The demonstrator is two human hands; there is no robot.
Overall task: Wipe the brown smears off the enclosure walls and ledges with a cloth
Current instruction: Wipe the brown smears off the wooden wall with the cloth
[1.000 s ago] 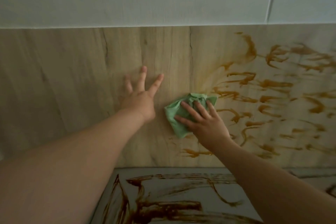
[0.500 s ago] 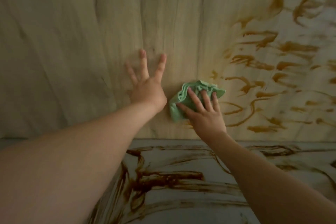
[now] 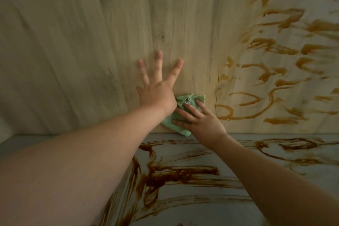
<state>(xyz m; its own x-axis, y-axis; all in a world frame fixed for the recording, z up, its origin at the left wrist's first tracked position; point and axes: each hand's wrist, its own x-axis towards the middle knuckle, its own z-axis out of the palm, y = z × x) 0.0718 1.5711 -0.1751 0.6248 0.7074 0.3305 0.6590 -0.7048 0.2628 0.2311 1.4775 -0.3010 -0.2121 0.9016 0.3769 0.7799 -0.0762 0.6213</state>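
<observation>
Left hand [image 3: 156,95] flat on wall [image 3: 91,42]; right hand [image 3: 203,121] presses cloth [image 3: 190,98] beside it.

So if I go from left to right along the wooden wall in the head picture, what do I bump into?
Clean wood wall → left hand flat on the wall → green cloth, with the right hand pressing on it → brown smears.
</observation>
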